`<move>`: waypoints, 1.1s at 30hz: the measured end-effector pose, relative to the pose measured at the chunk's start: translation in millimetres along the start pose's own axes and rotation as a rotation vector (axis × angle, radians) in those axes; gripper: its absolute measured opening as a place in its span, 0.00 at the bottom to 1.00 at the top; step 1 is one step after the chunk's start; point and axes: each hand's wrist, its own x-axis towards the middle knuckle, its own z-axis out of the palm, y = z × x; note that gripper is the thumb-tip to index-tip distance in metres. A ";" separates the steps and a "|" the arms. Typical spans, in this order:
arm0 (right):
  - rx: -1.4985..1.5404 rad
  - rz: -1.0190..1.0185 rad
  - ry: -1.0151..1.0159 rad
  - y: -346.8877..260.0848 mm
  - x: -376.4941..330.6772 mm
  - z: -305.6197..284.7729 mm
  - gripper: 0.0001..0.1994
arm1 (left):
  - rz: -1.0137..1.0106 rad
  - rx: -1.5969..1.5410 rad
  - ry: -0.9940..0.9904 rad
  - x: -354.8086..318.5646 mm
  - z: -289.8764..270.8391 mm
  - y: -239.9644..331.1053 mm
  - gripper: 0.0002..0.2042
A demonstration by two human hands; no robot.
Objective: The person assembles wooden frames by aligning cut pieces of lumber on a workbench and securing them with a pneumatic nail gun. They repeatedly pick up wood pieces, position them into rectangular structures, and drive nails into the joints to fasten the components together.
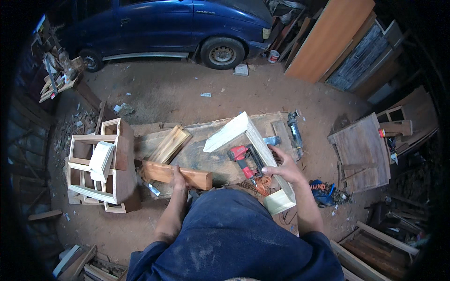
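My left hand (pixel 178 179) is closed around a reddish-brown wooden block (pixel 197 178), which lies across in front of me at the bench's near edge. My right hand (pixel 286 169) grips the long side of a pale wooden frame piece (pixel 257 138), thumb on the inner side and fingers over the outer. The frame has a broad pale panel at its far end and another at its near end. Inside its bend lies a red and black nail gun (pixel 240 154) with an orange coiled hose (pixel 263 183). Pale boards (pixel 171 144) rest beyond the block.
The low wooden workbench (pixel 206 136) carries an angle grinder (pixel 295 132) at its right end. Stacked wooden frames (pixel 123 180) stand at left. A blue machine (pixel 326 193) sits on the floor at right, near a wooden panel (pixel 363 150). A blue vehicle (pixel 159 28) is parked beyond.
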 end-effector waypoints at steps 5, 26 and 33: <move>-0.043 -0.051 -0.012 -9.8 16.3 7.1 0.56 | -0.025 0.065 0.039 40.7 4.1 -17.1 0.50; -0.775 -0.478 -0.277 7.9 62.3 183.0 0.56 | 0.668 0.536 0.561 114.4 -59.6 -94.8 0.32; -0.899 -0.533 -0.368 19.2 77.0 253.5 0.55 | 0.741 0.822 0.069 154.3 -140.9 -43.9 0.26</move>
